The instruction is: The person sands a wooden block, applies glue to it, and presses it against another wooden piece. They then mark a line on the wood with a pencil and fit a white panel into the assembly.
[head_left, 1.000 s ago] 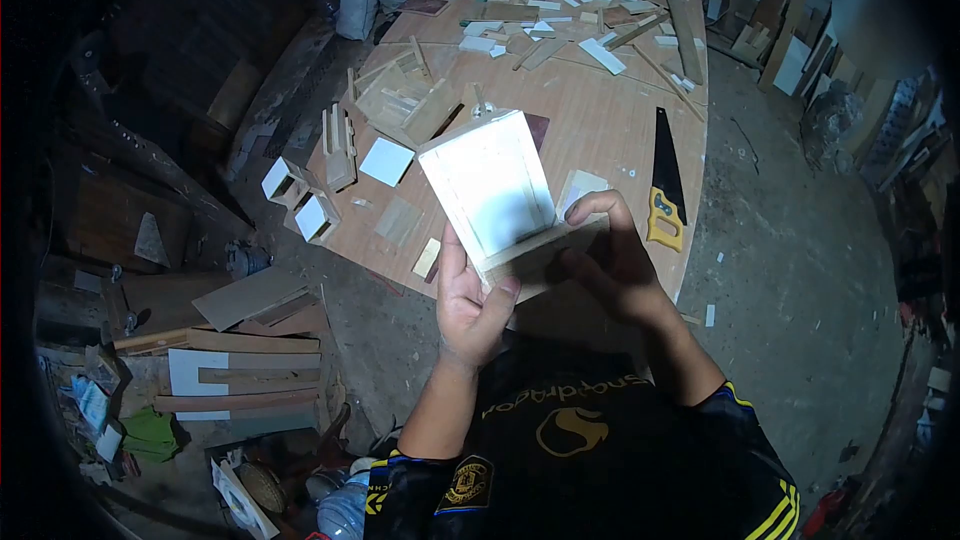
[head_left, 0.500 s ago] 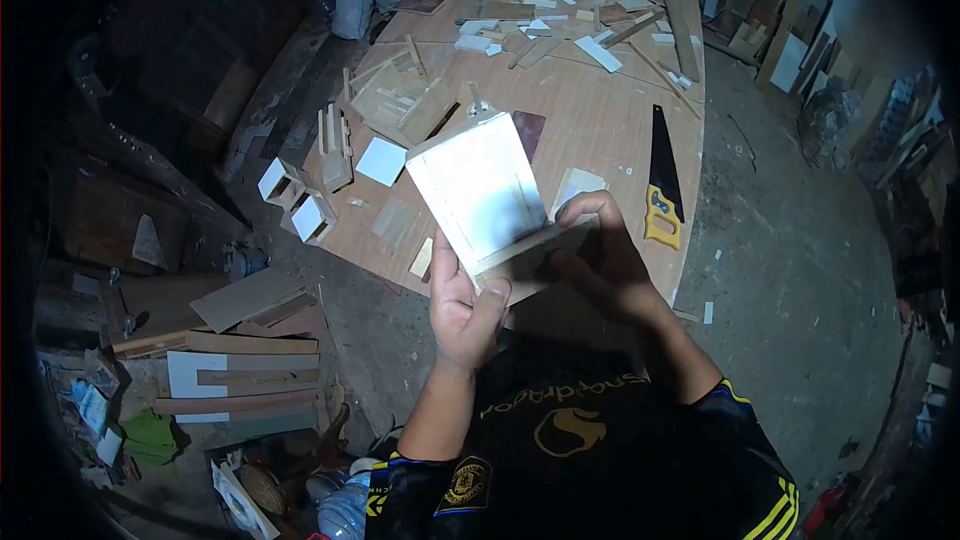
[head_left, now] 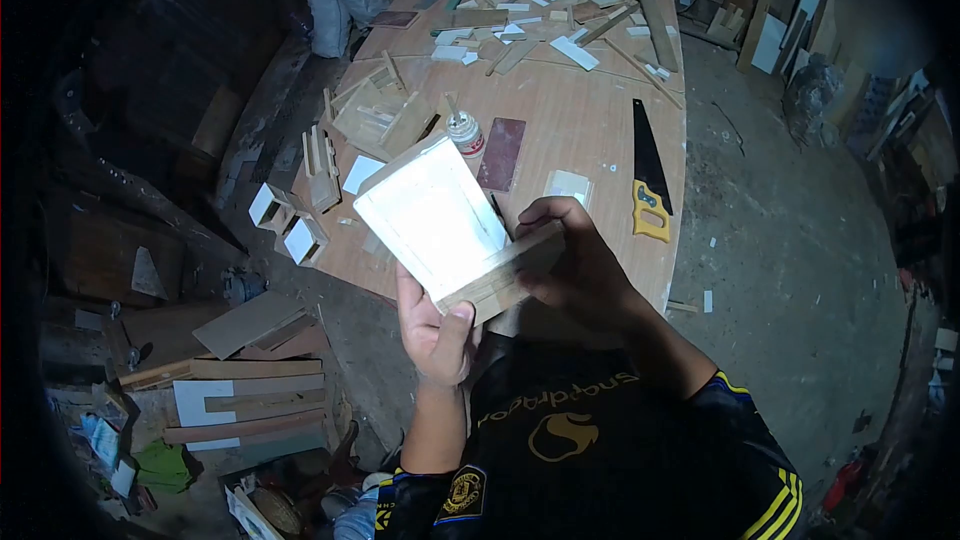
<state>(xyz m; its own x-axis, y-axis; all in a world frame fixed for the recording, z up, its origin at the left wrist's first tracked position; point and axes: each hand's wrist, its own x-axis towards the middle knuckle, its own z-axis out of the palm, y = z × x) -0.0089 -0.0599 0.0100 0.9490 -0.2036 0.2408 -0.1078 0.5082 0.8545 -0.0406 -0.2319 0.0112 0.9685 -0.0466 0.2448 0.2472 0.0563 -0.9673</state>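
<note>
A shallow wooden box (head_left: 430, 215), its broad face glaring white under the light, is held tilted above the near end of the table. My left hand (head_left: 435, 335) grips its lower left corner, thumb over the edge and fingers underneath. Along the box's lower edge runs a wooden strip (head_left: 488, 290). My right hand (head_left: 575, 265), partly in shadow, is closed around the right end of this strip. Just beyond the box stands an open jar (head_left: 465, 136) with a stick in it, beside a dark reddish board (head_left: 502, 155).
A handsaw (head_left: 652, 190) with a yellow handle lies near the right edge of the table (head_left: 590, 125). To the left are a wooden frame box (head_left: 375, 130) and small white-faced blocks (head_left: 303, 239). Wood scraps (head_left: 570, 52) cover the far end. Boards (head_left: 250, 405) lie on the floor.
Both hands and the box have shifted left and slightly down in the view, uncovering the jar and more of the reddish board. The camera view has also shifted a little.
</note>
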